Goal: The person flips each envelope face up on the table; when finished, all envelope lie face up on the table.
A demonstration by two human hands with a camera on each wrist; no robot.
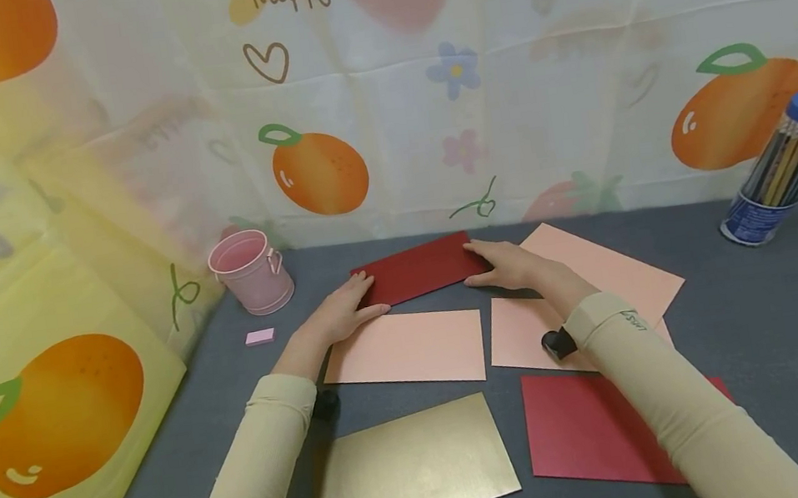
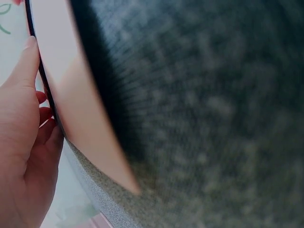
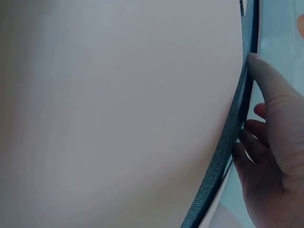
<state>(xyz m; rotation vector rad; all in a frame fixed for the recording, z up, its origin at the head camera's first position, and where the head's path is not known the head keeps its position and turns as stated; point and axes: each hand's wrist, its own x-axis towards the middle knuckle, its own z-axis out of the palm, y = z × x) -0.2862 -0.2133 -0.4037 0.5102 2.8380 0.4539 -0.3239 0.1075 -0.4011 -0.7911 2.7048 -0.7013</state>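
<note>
Dark table, far red card between left fingers and right fingers, ends pinched

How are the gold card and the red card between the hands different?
The gold card looks shiny; the red card looks duller. The gold card lies nearer, the red card farther off. No hand touches the gold card; the left hand and right hand hold the red card. Both look flat.
</note>
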